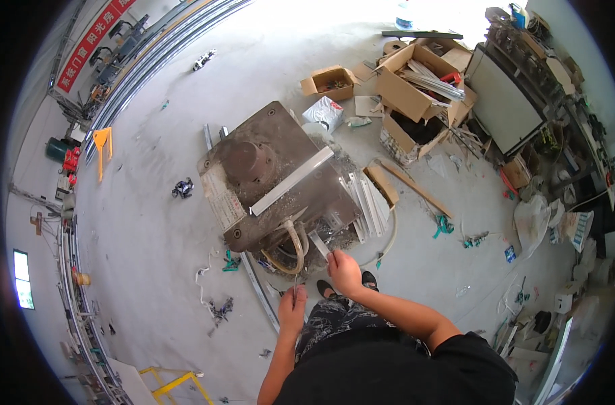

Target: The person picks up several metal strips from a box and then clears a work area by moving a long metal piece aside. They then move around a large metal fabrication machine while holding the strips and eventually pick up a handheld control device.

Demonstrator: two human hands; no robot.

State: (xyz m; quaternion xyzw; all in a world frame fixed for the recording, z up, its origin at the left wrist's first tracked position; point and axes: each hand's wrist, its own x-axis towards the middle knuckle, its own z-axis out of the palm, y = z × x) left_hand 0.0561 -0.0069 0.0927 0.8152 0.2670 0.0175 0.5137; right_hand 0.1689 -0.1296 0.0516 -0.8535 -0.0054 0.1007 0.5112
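My right hand (344, 273) is closed on the near end of a short, pale metal strip (317, 243), whose far end points at the near side of a brown metal machine (280, 145). To its left, my left hand (292, 305) is held up with its fingers pinched together. A thin sliver shows above those fingertips, too small to name. Just beyond it a bent beige hose (296, 243) loops down from the machine. One long silvery profile (292, 181) lies across the machine's top, and several white metal strips (367, 206) rest at its right edge.
Cardboard boxes (405, 88) with offcuts stand at the far right, and a wooden stick (419, 189) lies nearer. Long metal profiles (166, 50) line the far left. A metal rail (259, 290) lies left of my feet. Green scraps (443, 226) dot the grey floor.
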